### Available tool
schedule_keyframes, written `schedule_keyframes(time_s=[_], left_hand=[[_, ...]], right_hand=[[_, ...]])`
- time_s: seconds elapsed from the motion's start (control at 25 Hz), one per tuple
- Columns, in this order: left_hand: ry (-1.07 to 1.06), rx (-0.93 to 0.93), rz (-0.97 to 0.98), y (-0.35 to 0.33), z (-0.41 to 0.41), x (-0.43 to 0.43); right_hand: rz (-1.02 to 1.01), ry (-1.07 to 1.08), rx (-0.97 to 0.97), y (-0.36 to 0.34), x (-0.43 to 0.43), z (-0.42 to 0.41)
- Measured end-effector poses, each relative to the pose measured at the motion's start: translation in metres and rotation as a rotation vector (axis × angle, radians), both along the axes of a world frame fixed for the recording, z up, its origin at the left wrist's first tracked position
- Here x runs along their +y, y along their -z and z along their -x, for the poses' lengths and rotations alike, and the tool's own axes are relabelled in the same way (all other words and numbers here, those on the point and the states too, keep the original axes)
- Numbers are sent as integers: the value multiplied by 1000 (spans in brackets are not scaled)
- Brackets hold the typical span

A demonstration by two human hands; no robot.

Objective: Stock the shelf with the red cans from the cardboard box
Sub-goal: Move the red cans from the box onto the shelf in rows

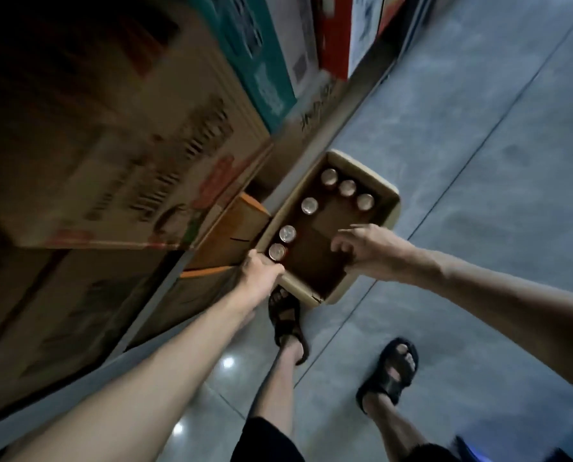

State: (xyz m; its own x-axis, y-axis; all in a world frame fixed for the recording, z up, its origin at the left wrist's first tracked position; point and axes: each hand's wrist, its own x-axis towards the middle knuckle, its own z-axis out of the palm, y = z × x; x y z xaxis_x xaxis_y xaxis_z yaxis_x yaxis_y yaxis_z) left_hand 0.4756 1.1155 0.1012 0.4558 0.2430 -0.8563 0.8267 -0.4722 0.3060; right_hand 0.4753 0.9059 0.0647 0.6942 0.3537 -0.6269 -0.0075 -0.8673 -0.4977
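An open cardboard box (pixel 368 173) sits on the floor against the shelf (pixel 365 81). Several red cans stand inside it, seen from above by their silver tops. Three line the far wall, and the others run along the shelf side, among them one can (pixel 309 206). My left hand (pixel 261 273) is closed over the near left corner of the box rim, right beside the nearest can (pixel 276 251). My right hand (pixel 361 250) hovers over the right side of the box with fingers curled and apart, holding nothing.
Large blurred cartons (pixel 118 145) fill the shelf on the left, with a teal box (pixel 261 55) and a red box (pixel 335 35) further along. An orange-brown carton (pixel 241 225) sits beside the box. My sandalled feet (pixel 286 318) (pixel 391 371) stand on grey floor tiles.
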Motion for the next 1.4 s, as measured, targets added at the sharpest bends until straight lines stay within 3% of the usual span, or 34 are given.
schedule_keyframes(time_s=[0.12, 0.28, 0.44, 0.64, 0.88, 0.96, 1.04, 1.12, 1.2, 1.32, 1.4], left_hand=[[-197, 104, -16, 119, -7, 15], [-182, 91, -76, 229, -15, 30], [-219, 103, -51, 285, -26, 35], [-101, 128, -105, 307, -34, 39], [-192, 86, -75, 279, -31, 41], [-9, 21, -170, 266, -28, 34], [308, -138, -255, 246, -22, 24], [547, -264, -145, 217, -17, 9], [634, -248, 48, 182, -17, -3], [721, -285, 164, 115, -18, -21], [668, -329, 208, 49, -22, -29]], right_hand=[[53, -122, -72, 136, 28, -13], [99, -292, -258, 269, 75, -37], [101, -288, -307, 347, 110, -42], [109, -254, -366, 378, 129, -48], [93, -97, -294, 352, 118, -48], [13, 54, -227, 326, 98, -38], [-46, 204, -152, 287, 72, -31], [-167, 342, -45, 234, 37, -29], [-389, 448, 86, 171, 6, -31], [-571, 419, 258, 77, -23, -40], [-618, 328, 282, 0, -34, -51]])
